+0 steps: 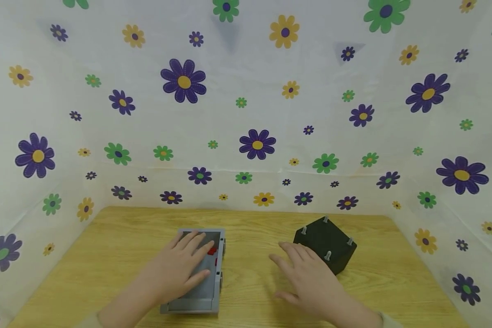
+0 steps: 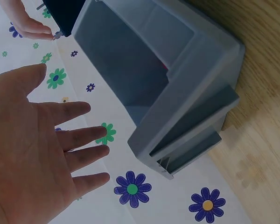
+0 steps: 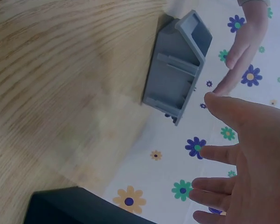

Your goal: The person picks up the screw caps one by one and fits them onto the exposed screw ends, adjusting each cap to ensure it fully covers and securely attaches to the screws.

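Left hand (image 1: 180,269), fingers spread and holding nothing, hovers over the grey bin (image 1: 211,296) on the counter (image 1: 106,255). Right hand (image 1: 311,278), likewise spread and empty, sits just beside the black block (image 1: 332,243).

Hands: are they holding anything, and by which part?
Nothing is held. The left hand hovers flat and open over the grey bin; the right hand is spread open beside the black block.

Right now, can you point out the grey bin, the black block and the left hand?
grey bin (image 1: 197,301), head view, near bottom panel.
black block (image 1: 330,241), head view, top face.
left hand (image 1: 179,269), head view, back of hand.
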A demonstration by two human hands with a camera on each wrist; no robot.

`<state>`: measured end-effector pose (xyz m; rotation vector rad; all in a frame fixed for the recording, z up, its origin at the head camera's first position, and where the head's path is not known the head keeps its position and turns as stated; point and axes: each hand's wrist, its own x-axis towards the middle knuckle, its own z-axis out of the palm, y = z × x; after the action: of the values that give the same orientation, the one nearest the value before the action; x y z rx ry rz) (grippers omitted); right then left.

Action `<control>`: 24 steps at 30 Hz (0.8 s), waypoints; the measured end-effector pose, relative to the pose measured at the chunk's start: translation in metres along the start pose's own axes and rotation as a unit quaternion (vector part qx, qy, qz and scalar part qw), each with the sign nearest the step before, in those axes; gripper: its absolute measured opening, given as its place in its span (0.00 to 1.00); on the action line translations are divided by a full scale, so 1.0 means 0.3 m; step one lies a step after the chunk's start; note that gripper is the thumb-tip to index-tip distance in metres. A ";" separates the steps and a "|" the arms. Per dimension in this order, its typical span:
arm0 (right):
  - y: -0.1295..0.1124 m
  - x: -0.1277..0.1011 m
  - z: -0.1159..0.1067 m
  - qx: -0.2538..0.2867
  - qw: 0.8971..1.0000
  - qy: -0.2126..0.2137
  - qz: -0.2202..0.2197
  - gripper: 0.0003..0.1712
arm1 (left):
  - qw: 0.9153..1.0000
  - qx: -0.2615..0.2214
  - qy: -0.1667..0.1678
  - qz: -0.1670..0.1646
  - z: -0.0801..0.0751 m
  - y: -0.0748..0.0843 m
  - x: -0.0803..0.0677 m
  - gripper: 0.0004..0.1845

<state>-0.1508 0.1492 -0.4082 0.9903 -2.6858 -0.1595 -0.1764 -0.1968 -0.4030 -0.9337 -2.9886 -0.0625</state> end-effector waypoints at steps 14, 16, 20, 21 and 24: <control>0.052 -0.042 -0.042 0.008 0.999 0.029 0.033 0.42 | 0.997 0.025 0.050 0.047 0.008 0.019 0.040 0.31; 0.059 -0.047 -0.045 0.010 0.999 0.032 0.037 0.43 | 0.997 0.029 0.053 0.052 0.009 0.021 0.047 0.31; 0.071 -0.057 -0.051 0.009 0.998 0.040 0.045 0.43 | 0.996 0.026 0.054 0.059 0.003 0.030 0.064 0.32; 0.074 -0.059 -0.052 0.009 0.998 0.043 0.048 0.43 | 0.996 0.025 0.052 0.061 -0.001 0.032 0.069 0.32; 0.082 -0.067 -0.058 0.009 0.997 0.047 0.056 0.42 | 0.996 0.022 0.049 0.069 -0.015 0.038 0.081 0.32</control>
<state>-0.1463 0.1807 -0.3912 0.8282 -2.6515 -0.0645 -0.1898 -0.1737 -0.3976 -1.0940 -2.8170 -0.0413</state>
